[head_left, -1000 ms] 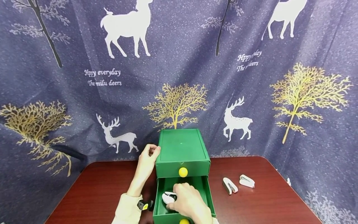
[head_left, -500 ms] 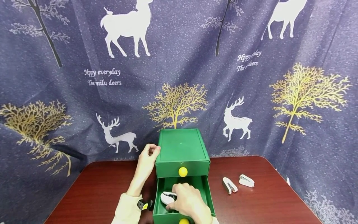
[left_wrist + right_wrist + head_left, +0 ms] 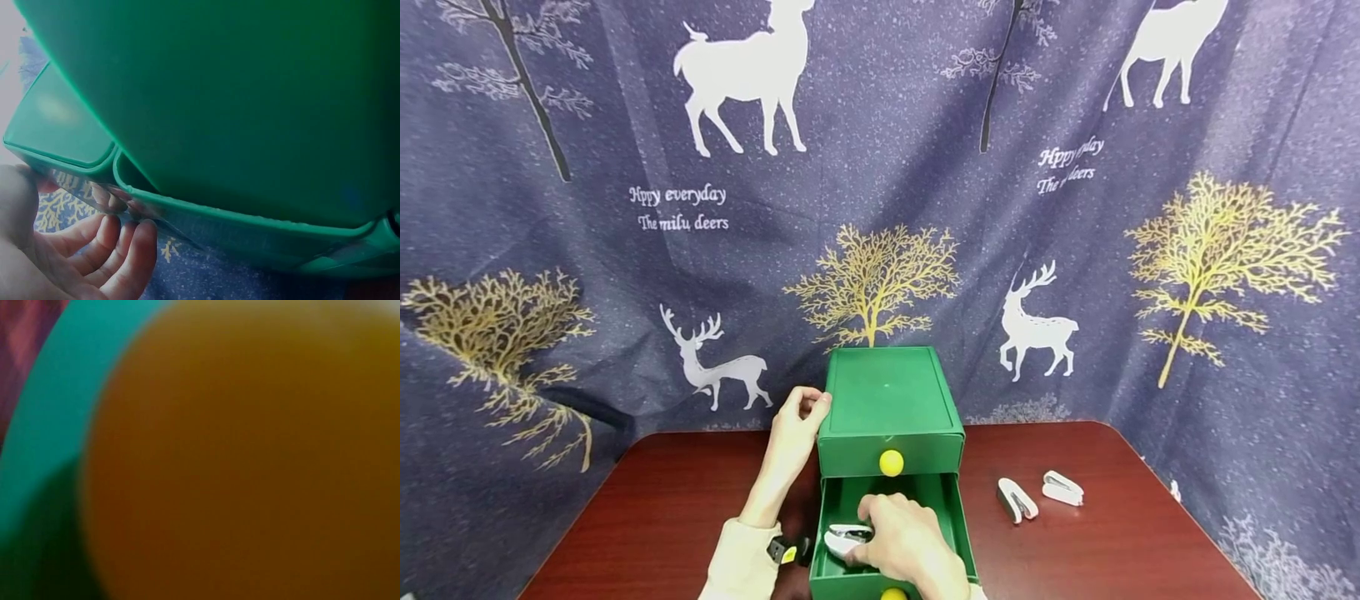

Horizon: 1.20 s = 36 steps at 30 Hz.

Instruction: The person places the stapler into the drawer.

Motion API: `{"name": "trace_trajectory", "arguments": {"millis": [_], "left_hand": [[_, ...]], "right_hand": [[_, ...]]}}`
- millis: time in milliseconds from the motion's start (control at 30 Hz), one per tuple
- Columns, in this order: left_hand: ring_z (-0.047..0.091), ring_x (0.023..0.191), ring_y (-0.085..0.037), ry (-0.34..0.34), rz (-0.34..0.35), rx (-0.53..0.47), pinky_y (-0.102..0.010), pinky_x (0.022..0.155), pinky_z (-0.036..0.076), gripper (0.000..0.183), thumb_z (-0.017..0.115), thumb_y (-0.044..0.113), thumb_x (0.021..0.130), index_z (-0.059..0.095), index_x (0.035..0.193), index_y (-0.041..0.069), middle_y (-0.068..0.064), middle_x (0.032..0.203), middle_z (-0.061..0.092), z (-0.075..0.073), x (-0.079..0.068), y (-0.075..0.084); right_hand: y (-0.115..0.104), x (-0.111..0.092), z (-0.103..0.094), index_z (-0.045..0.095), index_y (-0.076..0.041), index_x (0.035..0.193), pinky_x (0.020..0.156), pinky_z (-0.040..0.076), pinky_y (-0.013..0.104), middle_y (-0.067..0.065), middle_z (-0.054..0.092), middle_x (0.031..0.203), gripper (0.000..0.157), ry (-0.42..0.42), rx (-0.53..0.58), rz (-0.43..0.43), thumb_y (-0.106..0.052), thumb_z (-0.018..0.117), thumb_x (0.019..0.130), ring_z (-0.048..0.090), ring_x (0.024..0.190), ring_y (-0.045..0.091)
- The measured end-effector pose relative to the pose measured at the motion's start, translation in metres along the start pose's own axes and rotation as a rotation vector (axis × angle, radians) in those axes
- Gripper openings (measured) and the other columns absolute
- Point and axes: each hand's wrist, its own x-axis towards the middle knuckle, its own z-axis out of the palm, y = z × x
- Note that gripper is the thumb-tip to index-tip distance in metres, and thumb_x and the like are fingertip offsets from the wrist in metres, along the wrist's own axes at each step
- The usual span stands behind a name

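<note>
1. While the stapler looks light and stiff, its white shell may prove slippery; I judge its closed end the surest hold, since the parted arms could flex.
2. It lies inside the pulled-out drawer, tilted slightly, its right end apparently pinched between the right hand's thumb and bent fingers.
3. That hand covers the stapler's right end, so the fingertips' exact hold is hidden.
4. The left hand is loosely bent at the cabinet's left side, grasping nothing; how firmly it presses I cannot tell.
5. In the right wrist view, a blurred yellow-orange round, probably the knob, blocks nearly everything.
</note>
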Motion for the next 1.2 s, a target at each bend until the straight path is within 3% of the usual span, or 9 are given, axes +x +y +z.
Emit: {"name": "trace_trajectory", "arguments": {"millis": [200, 367, 567, 700, 900, 1033, 1200], "left_hand": [[0.052, 0.071, -0.02, 0.001, -0.004, 0.008, -0.027, 0.06, 0.042, 0.025, 0.063, 0.034, 0.096, 0.062, 0.103, 0.01, -0.005, 0.083, 0.057, 0.001, -0.001, 0.001], [0.053, 0.071, -0.019, -0.007, -0.002, 0.004, -0.027, 0.059, 0.043, 0.026, 0.063, 0.035, 0.096, 0.062, 0.103, 0.01, -0.005, 0.084, 0.057, 0.001, -0.001, 0.001], [0.052, 0.071, -0.019, 0.006, 0.001, 0.003, -0.027, 0.059, 0.043, 0.026, 0.063, 0.035, 0.096, 0.062, 0.103, 0.01, -0.005, 0.083, 0.057, 0.001, -0.001, 0.0], [0.052, 0.069, -0.019, 0.003, 0.002, 0.004, -0.027, 0.059, 0.042, 0.023, 0.063, 0.033, 0.097, 0.062, 0.102, 0.01, -0.005, 0.083, 0.057, 0.002, -0.001, 0.001], [0.052, 0.069, -0.019, 0.008, 0.009, 0.005, -0.027, 0.058, 0.042, 0.024, 0.064, 0.033, 0.096, 0.062, 0.101, 0.01, -0.004, 0.082, 0.056, 0.001, 0.0, -0.002], [0.053, 0.07, -0.019, 0.01, 0.013, 0.006, -0.027, 0.059, 0.043, 0.024, 0.064, 0.033, 0.096, 0.062, 0.102, 0.01, -0.004, 0.082, 0.057, 0.002, 0.001, -0.001], [0.051, 0.068, -0.018, 0.01, 0.009, -0.007, -0.026, 0.058, 0.042, 0.023, 0.064, 0.032, 0.096, 0.062, 0.101, 0.009, -0.004, 0.082, 0.056, 0.003, 0.001, 0.0]], "right_hand": [[-0.002, -0.004, -0.004, 0.068, -0.02, 0.095, 0.052, 0.042, 0.035, -0.009, 0.056, 0.074, 0.046, 0.033, 0.004, -0.003, -0.052, 0.084, 0.066, 0.049, 0.062, 0.012], [-0.006, -0.013, -0.018, 0.068, -0.017, 0.111, 0.059, 0.047, 0.04, -0.004, 0.065, 0.09, 0.057, 0.034, 0.003, -0.034, -0.058, 0.077, 0.072, 0.057, 0.076, 0.015], [-0.001, -0.033, -0.042, 0.065, -0.022, 0.121, 0.074, 0.051, 0.041, -0.006, 0.066, 0.11, 0.055, 0.052, -0.01, -0.15, -0.057, 0.071, 0.08, 0.061, 0.096, 0.014], [0.008, -0.047, -0.061, 0.062, -0.023, 0.126, 0.085, 0.05, 0.038, -0.007, 0.064, 0.116, 0.053, 0.078, 0.038, -0.206, -0.055, 0.069, 0.085, 0.06, 0.104, 0.012], [0.024, -0.061, -0.084, 0.061, -0.023, 0.127, 0.082, 0.05, 0.033, -0.014, 0.063, 0.109, 0.05, 0.151, 0.104, -0.218, -0.055, 0.064, 0.089, 0.06, 0.096, 0.008], [0.042, -0.065, -0.095, 0.061, -0.023, 0.125, 0.076, 0.05, 0.028, -0.019, 0.062, 0.099, 0.043, 0.174, 0.214, -0.173, -0.05, 0.064, 0.091, 0.058, 0.086, 0.001], [0.071, -0.07, -0.103, 0.061, -0.026, 0.123, 0.073, 0.051, 0.028, -0.016, 0.062, 0.096, 0.036, 0.247, 0.314, -0.046, -0.044, 0.067, 0.092, 0.061, 0.082, 0.002]]}}
